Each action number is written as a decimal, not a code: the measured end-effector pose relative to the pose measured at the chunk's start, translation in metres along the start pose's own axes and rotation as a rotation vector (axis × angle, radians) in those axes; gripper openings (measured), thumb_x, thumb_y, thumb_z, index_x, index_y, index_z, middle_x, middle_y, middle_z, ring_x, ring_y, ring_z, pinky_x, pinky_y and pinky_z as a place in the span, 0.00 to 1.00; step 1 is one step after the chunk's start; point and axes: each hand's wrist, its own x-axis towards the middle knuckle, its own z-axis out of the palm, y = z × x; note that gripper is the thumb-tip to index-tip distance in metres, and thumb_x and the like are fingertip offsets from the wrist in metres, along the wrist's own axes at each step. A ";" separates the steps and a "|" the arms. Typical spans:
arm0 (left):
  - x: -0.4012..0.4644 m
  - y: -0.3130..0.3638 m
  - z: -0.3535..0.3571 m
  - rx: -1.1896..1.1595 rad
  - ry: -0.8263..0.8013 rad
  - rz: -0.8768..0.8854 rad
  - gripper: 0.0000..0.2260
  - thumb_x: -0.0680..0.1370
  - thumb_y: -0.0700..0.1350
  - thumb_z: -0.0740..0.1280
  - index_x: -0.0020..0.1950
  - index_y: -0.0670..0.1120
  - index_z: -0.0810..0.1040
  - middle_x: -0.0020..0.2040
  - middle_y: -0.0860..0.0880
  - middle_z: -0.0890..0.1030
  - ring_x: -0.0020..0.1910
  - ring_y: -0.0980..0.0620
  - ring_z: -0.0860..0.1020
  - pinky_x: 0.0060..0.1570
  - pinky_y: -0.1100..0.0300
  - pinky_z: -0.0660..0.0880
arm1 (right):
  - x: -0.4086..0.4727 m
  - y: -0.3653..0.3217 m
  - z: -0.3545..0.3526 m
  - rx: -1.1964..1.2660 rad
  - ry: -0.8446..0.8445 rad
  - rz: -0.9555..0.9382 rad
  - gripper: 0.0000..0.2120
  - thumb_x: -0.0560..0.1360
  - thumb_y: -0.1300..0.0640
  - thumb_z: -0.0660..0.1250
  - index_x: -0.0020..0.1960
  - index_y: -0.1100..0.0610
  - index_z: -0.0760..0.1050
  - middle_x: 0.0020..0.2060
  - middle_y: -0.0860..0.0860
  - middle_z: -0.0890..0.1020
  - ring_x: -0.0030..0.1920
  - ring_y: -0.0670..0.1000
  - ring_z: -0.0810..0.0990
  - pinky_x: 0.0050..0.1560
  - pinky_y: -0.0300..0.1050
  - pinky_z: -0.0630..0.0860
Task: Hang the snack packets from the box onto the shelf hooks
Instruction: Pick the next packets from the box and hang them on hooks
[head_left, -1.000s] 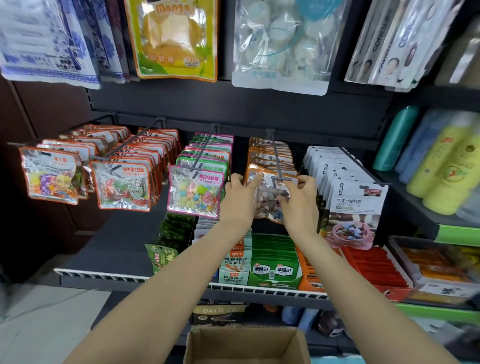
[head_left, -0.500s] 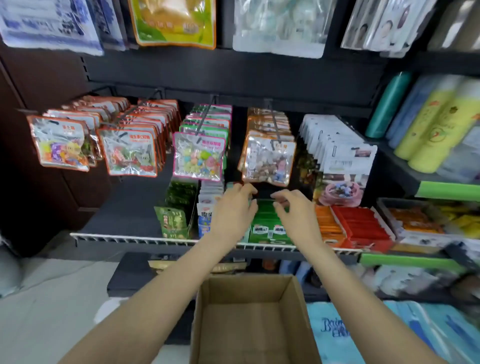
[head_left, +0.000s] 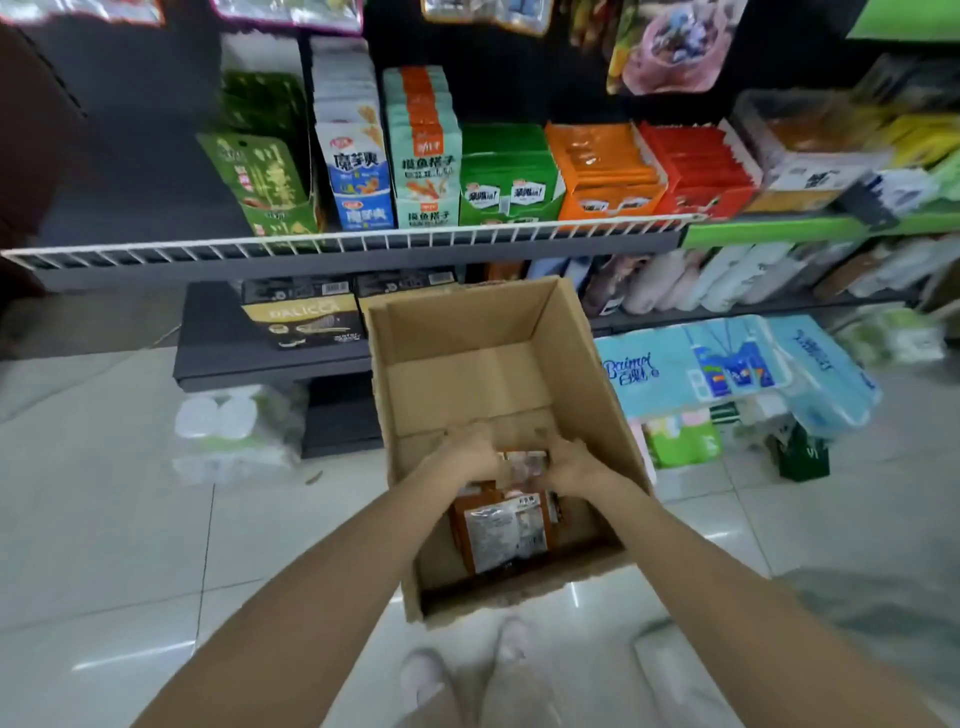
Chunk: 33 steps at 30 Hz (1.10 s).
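An open cardboard box (head_left: 467, 332) stands on the floor in front of the shelving. Inside it lie orange-brown snack packets (head_left: 501, 530), stacked flat at the bottom. Both my hands reach down into the box. My left hand (head_left: 470, 452) and my right hand (head_left: 571, 462) are on either side of the top packet (head_left: 524, 462), fingers curled at its edges. The view is blurred, so the exact grip is unclear. The shelf hooks are out of view above; only the bottoms of hanging packets (head_left: 670, 47) show at the top edge.
A shelf with a white wire rail (head_left: 343, 241) holds upright snack boxes in green, blue, orange and red. Below it sit black boxes (head_left: 301, 317) and tissue packs (head_left: 727, 364). A plastic-wrapped bundle (head_left: 234, 436) lies on the tiled floor at left. My shoes (head_left: 467, 670) are by the box.
My hands let go of the packet hung on the hook and dropped from the shelf into the box. The view tilted down from the hooks to the floor.
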 end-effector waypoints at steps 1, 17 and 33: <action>0.003 -0.004 0.009 0.066 -0.056 -0.022 0.30 0.71 0.59 0.71 0.64 0.41 0.70 0.60 0.45 0.74 0.62 0.43 0.71 0.55 0.56 0.73 | 0.002 0.007 0.005 -0.050 -0.043 0.002 0.46 0.68 0.50 0.75 0.76 0.51 0.50 0.73 0.59 0.58 0.73 0.61 0.56 0.71 0.51 0.60; 0.035 -0.043 0.050 -0.362 0.137 -0.260 0.18 0.72 0.40 0.73 0.59 0.39 0.73 0.57 0.43 0.77 0.54 0.46 0.76 0.49 0.58 0.72 | 0.037 0.002 0.018 -0.321 0.075 -0.234 0.32 0.66 0.57 0.76 0.66 0.54 0.68 0.60 0.55 0.76 0.62 0.56 0.73 0.59 0.52 0.73; -0.027 -0.018 -0.061 -0.601 0.618 0.361 0.09 0.74 0.49 0.71 0.50 0.44 0.81 0.43 0.51 0.79 0.39 0.57 0.75 0.40 0.65 0.68 | -0.030 -0.033 -0.065 0.102 0.644 -0.504 0.18 0.71 0.57 0.71 0.35 0.51 0.61 0.29 0.47 0.68 0.33 0.50 0.67 0.33 0.47 0.60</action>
